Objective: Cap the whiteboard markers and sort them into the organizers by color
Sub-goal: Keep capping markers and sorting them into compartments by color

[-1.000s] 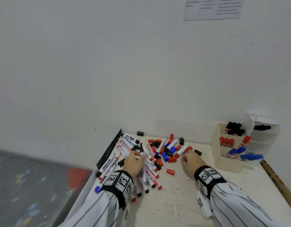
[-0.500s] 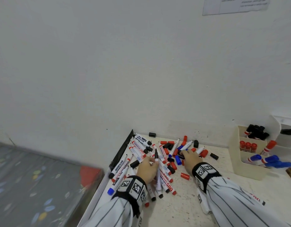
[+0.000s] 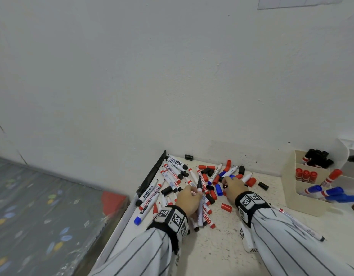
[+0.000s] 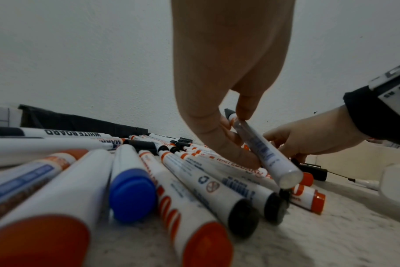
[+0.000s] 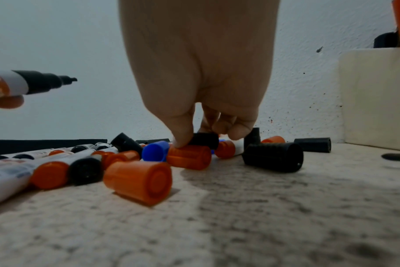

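My left hand pinches an uncapped black-tipped marker, tip pointing away and up. In the left wrist view the marker is held between thumb and fingers above a heap of markers. To its right, my right hand reaches into the loose caps. The right wrist view shows its thumb and fingers pinching a black cap lying on the pile. A cream organizer at the right holds black, red and blue capped markers in separate compartments.
Red, blue and black caps lie scattered around the right hand. An uncapped marker sticks out from under my right sleeve. A black strip runs along the table's left edge, with a wall behind. A second white organizer stands at the far right.
The head view has swung left, so the organizer sits nearer the frame edge. My right hand has settled its fingers on a black cap. The left hand still holds the marker.
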### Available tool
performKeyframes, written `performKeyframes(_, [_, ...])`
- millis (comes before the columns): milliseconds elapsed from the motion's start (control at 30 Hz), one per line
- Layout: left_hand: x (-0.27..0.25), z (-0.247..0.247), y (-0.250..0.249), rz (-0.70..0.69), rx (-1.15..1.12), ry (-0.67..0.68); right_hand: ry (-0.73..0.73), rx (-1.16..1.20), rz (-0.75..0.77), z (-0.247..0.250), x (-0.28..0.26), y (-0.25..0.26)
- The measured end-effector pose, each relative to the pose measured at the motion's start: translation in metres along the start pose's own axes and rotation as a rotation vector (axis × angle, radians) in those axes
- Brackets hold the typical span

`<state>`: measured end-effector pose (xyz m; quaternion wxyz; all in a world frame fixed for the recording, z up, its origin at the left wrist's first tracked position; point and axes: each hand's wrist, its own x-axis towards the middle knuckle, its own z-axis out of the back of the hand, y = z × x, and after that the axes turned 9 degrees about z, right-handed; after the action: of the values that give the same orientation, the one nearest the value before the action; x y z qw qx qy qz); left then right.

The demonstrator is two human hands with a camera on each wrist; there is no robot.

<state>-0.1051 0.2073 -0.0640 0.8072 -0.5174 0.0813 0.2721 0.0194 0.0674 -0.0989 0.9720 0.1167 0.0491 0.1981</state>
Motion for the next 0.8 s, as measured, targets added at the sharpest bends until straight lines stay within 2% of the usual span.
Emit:
performKeyframes(133, [0.001,-0.002,0.004,-0.031,0.001,-0.031,-0.105,0.077,0.063,0.01,-0.006,0.002])
performKeyframes(267, [0.0,-0.008,0.002,-0.061,-0.034,0.002,-0.338,0.329,0.128,0.03,-0.013,0.011])
performKeyframes(333, [-0.002,-0.012,0.002,-0.088,-0.056,0.007,-0.403,0.449,0.162,0.042,-0.017,0.017])
performKeyframes(533, [-0.014,-0.026,0.0,-0.154,-0.125,0.021,-0.323,0.578,0.227,0.056,-0.041,0.021])
performKeyframes(700, [-0.019,-0.037,0.004,-0.216,-0.04,-0.002,-0.327,0.72,0.181,0.057,-0.06,0.006])
performKeyframes(800, [-0.024,-0.042,0.004,-0.268,0.01,0.012,-0.206,0.677,0.235,0.059,-0.071,-0.002])
